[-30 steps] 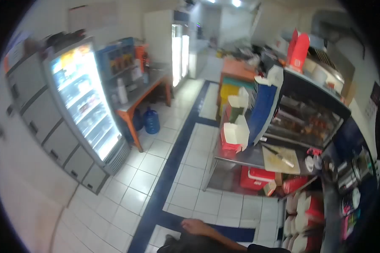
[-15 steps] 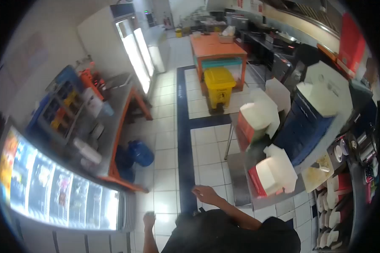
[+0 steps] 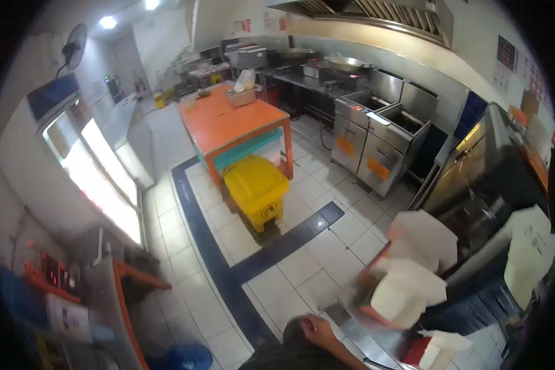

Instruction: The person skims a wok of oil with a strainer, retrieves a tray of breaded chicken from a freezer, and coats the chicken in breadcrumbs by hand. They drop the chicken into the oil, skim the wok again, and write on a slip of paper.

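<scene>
My right hand (image 3: 317, 331) is at the bottom of the view, in front of my dark clothing. Its fingers are loosely curled in, and I see nothing held in them. To its right are the metal counter (image 3: 361, 336) and stacks of open white paper food boxes, the nearest a white box (image 3: 407, 293) with its flaps raised. A smaller red and white box (image 3: 436, 351) sits lower down. My left hand is out of view.
Ahead stand a yellow pedal bin (image 3: 256, 185) and an orange table (image 3: 234, 120). Stainless fryers (image 3: 376, 139) line the right side. At left are a lit glass-door fridge (image 3: 95, 172), an orange-edged counter (image 3: 120, 302) and a blue water bottle (image 3: 188, 356) on the floor.
My view has turned right and up and come closer to the yellow bin and orange table. The fryers have come into view. My left hand has dropped out of view.
</scene>
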Demonstrator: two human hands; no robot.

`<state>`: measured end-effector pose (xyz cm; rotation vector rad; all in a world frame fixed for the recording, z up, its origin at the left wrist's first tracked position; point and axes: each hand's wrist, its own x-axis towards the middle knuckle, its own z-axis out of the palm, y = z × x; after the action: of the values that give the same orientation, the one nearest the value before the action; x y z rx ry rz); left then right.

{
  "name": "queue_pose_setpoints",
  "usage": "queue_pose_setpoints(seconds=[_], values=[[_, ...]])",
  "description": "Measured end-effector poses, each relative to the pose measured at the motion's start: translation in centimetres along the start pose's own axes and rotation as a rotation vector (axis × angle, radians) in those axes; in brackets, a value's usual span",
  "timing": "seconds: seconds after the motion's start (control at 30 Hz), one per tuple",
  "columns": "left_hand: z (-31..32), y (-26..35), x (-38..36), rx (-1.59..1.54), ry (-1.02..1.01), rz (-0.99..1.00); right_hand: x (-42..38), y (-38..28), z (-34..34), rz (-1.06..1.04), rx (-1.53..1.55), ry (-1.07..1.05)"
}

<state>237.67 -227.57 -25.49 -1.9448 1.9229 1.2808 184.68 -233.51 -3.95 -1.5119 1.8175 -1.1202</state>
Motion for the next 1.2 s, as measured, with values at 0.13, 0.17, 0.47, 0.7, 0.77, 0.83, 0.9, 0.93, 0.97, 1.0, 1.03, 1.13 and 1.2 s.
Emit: queue_pose_setpoints(seconds=[0.13, 0.17, 0.47, 0.7, 0.77, 0.83, 0.9, 0.93, 0.97, 1.0, 1.03, 1.13, 1.2], values=[[-21.4, 20.5, 32.0, 0.56, 0.322, 0.285, 4.6, 0.7, -1.7, 0.571, 0.199, 0.305], [-25.4, 28.7, 35.8, 0.079, 0.437, 0.373, 6.7, 2.6, -0.8, 0.577, 0.205, 0.331], [-28.0, 51.5, 62.9, 0.212, -0.021, 0.339, 51.0, 11.6, -11.1, 0.331, 0.162, 0.777], [-28.2, 53.2, 75.4, 0.263, -0.343, -0.095, 79.4, 17.1, -26.7, 0.246, -0.093, 0.674], [-29.9, 60.3, 82.3, 0.14, -0.194, 0.198, 85.2, 24.5, -28.6, 0.196, -0.29, 0.67], [-31.1, 70.3, 90.2, 0.282, 0.185, 0.506, 89.8, 30.2, -28.7, 0.29, -0.451, 0.608], [-34.0, 82.7, 99.9, 0.448, -0.019, 0.614, 92.3, 34.4, -28.6, 0.491, -0.465, 0.559], [-38.1, 94.0, 99.6, 0.334, 0.015, 0.598, 93.8, 35.5, -28.3, 0.56, -0.499, 0.571], [-41.3, 103.0, 99.9, 0.185, 0.045, 0.794, 95.2, 35.6, -28.6, 0.567, -0.466, 0.62], [-43.3, 109.9, 102.1, 0.224, 0.078, 0.889, 96.7, 35.3, -28.1, 0.576, -0.42, 0.672], [-44.0, 115.9, 105.2, 0.156, 0.136, 0.83, 98.1, 36.4, -27.5, 0.647, -0.352, 0.686], [-50.0, 134.4, 110.6, -0.059, 0.074, 1.022, 102.3, 42.7, -25.6, 0.838, -0.251, 0.766], [-53.0, 143.6, 114.0, -0.158, 0.035, 1.057, 109.2, 42.2, -27.5, 0.866, -0.225, 0.771]])
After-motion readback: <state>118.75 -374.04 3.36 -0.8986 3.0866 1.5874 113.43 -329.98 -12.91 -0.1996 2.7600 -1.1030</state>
